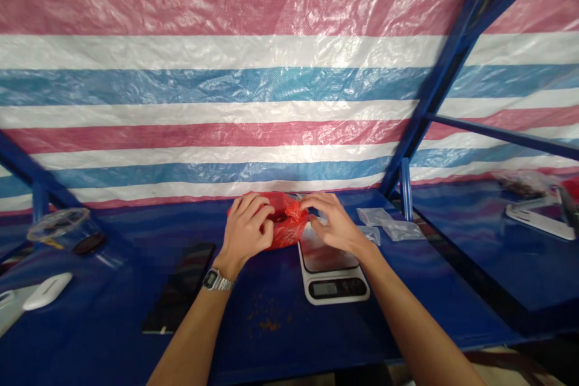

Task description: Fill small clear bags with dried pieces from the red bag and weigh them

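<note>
A red plastic bag (284,235) lies on the blue table just left of a kitchen scale (337,292), with something dark showing inside it. My left hand (246,226), wearing a silver digital watch at the wrist, grips the bag's left side with curled fingers. On the other side, my right hand (332,220) pinches the gathered red plastic near the bag's opening, over the back of the scale. The scale has a steel plate and a lit display too small to read. Small clear zip bags (402,230) lie behind and right of my right hand.
A dark flat tablet-like object (181,289) lies left of my left forearm. Further left are a clear plastic tub (67,232) and a white case (47,291). Brown crumbs (270,324) dot the table front. A blue metal frame (434,84) and striped tarp (226,84) stand behind.
</note>
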`<state>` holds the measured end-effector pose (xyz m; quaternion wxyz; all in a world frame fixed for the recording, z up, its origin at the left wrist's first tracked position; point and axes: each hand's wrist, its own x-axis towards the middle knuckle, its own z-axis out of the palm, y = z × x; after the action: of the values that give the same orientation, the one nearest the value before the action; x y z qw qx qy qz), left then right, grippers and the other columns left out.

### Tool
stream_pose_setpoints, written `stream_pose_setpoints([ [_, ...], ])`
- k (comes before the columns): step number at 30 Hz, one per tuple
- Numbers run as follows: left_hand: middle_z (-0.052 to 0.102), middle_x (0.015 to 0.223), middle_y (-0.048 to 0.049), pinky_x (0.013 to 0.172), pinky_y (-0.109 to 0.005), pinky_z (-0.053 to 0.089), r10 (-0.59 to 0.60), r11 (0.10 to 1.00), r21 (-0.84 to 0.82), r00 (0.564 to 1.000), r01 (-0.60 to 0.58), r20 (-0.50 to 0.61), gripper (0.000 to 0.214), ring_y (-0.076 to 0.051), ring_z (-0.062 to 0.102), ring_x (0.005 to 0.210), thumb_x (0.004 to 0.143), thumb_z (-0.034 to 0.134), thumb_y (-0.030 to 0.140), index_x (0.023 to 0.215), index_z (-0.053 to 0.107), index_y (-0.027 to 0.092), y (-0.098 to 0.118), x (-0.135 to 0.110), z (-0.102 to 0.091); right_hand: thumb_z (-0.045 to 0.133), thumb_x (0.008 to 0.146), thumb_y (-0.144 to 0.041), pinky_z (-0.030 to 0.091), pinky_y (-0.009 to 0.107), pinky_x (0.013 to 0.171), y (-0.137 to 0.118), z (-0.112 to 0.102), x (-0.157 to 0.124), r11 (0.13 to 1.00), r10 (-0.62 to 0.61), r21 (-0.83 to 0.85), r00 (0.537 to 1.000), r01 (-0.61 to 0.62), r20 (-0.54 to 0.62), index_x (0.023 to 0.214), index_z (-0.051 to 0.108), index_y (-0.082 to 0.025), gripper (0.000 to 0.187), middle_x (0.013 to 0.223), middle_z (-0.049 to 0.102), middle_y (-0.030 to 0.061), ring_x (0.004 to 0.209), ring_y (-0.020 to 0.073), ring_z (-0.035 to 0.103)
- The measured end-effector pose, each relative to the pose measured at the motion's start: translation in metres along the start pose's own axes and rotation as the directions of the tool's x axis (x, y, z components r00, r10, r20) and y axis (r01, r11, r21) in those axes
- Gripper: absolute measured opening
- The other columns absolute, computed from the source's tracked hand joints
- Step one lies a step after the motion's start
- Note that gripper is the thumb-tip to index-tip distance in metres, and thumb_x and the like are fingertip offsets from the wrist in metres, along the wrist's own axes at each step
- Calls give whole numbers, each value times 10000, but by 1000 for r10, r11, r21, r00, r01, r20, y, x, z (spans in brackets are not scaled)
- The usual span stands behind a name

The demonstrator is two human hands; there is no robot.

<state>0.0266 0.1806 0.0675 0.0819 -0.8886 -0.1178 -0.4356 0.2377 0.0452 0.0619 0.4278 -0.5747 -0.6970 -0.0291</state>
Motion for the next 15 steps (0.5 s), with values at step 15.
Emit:
stream_pose_setpoints([
  [15,708,786,-24,760,-347,476,-173,979,98,981,181,-87,215,-209,652,753,860,536,54,779,661,209,-6,-3,7,705,854,-549,523,370,852,35,-51,-25,857,502,-38,817,-514,282,1187,677,-216,472,1103,697,80,974,248,648],
])
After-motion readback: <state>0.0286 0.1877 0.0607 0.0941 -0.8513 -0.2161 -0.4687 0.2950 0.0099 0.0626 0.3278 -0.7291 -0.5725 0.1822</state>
